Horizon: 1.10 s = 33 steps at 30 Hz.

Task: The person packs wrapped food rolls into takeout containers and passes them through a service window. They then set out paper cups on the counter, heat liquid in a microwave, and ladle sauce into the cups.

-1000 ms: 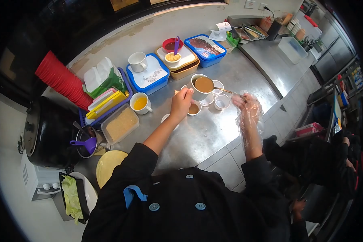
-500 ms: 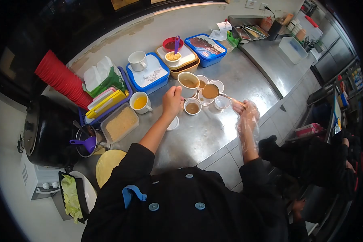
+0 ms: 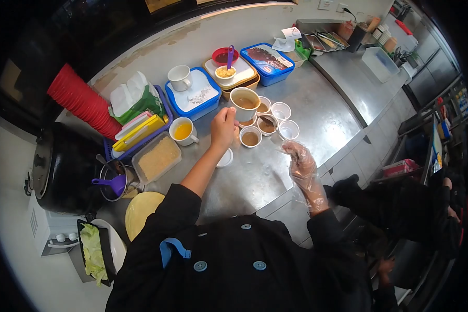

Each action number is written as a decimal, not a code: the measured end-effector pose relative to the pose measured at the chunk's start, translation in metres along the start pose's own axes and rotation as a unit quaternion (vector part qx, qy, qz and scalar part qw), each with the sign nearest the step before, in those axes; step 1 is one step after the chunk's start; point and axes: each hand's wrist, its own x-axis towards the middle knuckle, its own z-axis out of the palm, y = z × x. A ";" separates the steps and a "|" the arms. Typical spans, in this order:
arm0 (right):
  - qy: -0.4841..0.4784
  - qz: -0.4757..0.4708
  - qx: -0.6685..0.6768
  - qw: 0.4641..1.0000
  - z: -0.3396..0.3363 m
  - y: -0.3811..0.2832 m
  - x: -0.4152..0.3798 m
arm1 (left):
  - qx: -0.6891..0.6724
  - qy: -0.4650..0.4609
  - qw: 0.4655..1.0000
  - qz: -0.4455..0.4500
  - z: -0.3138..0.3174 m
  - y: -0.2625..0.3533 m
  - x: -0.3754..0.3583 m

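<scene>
My left hand (image 3: 223, 127) is closed round a white mug (image 3: 244, 107) of brown sauce, tilted over a cluster of small white cups. In a clear plastic glove, my right hand (image 3: 301, 162) grips the handle of a spoon (image 3: 269, 122), whose bowl is tipped down into one sauce cup (image 3: 265, 131). The handle is hard to make out near the fingers. Brown sauce also lies in the front cup (image 3: 250, 137) and in others partly behind the mug. Two cups to the right, the back one (image 3: 281, 111) and the near one (image 3: 289, 130), look empty inside.
A white lid (image 3: 225, 157) lies on the steel counter (image 3: 244, 182). Leftward are a mug of yellow liquid (image 3: 183, 131), a tub of crumbs (image 3: 157, 157) and stacked red cups (image 3: 83, 101). Blue tubs (image 3: 268, 62) line the wall. Another person (image 3: 400, 208) is at right.
The spoon, level and full of sauce before, has tipped into the cup and now holds little visible sauce. My right hand has moved nearer my body and slightly left.
</scene>
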 end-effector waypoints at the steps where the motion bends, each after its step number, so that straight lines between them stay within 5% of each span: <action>1: 0.020 0.093 0.049 0.994 0.007 0.008 -0.008 | -0.002 -0.001 1.000 -0.001 0.001 0.000 0.001; 3: 0.102 0.243 0.179 0.948 0.009 0.005 -0.003 | 0.002 -0.003 1.000 -0.003 -0.001 0.000 0.001; 6: 0.322 0.390 0.374 0.778 0.011 0.030 -0.002 | 0.027 -0.013 1.000 -0.002 -0.003 -0.003 0.001; 12: 0.338 0.367 0.528 0.687 -0.001 0.053 -0.015 | 0.038 -0.042 0.998 0.000 0.003 -0.011 0.003; 18: 0.264 0.310 0.395 0.824 -0.035 -0.009 0.068 | 0.009 -0.115 0.993 0.002 0.016 -0.010 0.009; 20: 0.082 0.194 0.269 0.940 -0.039 -0.014 0.076 | 0.006 -0.129 0.992 0.014 0.022 -0.003 0.011; 24: 0.003 0.086 0.137 0.987 -0.043 -0.011 0.086 | 0.055 -0.147 0.984 0.087 0.031 0.016 0.012; 28: 0.074 0.243 0.194 0.947 -0.044 -0.004 0.092 | 0.104 -0.142 0.975 0.139 0.042 0.028 0.014; 31: 0.157 0.373 0.319 0.857 -0.045 0.030 0.078 | 0.125 -0.137 0.972 0.145 0.050 0.023 0.019; 33: 0.171 0.369 0.355 0.842 -0.035 0.053 0.062 | 0.131 -0.129 0.971 0.155 0.056 0.016 0.022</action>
